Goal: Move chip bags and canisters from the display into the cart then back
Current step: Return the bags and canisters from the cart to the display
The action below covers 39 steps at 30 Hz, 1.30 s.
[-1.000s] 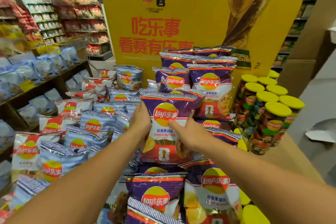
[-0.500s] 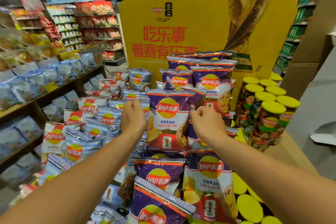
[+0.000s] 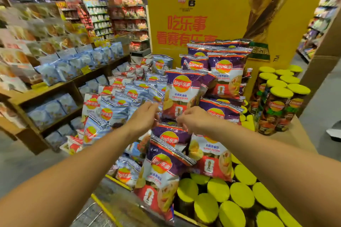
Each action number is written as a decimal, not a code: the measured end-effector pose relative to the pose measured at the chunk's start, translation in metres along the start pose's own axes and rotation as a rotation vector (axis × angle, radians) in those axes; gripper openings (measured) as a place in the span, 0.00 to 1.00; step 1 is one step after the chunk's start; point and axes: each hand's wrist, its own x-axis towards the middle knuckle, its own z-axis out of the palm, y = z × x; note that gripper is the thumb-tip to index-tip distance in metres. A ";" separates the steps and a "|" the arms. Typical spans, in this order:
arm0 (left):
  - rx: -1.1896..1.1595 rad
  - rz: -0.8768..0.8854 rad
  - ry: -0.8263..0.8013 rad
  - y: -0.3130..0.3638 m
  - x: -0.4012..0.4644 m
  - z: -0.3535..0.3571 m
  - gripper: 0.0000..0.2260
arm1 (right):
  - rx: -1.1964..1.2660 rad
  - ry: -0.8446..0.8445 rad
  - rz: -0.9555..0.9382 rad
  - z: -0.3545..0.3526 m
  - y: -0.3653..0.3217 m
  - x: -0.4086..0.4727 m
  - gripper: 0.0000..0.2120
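The purple bag (image 3: 181,96) stands upright in the display, leaning back on the purple bags behind it, just left of the tall canisters (image 3: 276,105). I judge it is propped that way so its front faces the aisle. It is puffed and glossy: purple top with a striped seal, a round yellow-and-red logo, white middle, red base with a trophy mark.

My left grip (image 3: 145,118) hangs at the bag's lower left corner, fingers loosely curled, pinching nothing that I can see. My right grip (image 3: 193,120) sits at its lower right, fingers bent downward over the bag below; whether they touch it I cannot tell. Both seem free of the bag, so I take it as set in place.

Left of the bag lie blue bags (image 3: 114,108). Below it more purple bags slope down toward yellow lids (image 3: 217,190). Behind stands the yellow sign (image 3: 199,9). Wire at the lower left, likely the cart (image 3: 92,214), shows no bags.
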 end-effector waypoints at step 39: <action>0.010 -0.694 0.208 -0.432 -0.456 -0.235 0.08 | -0.406 -0.946 -0.012 0.549 -0.032 -0.124 0.11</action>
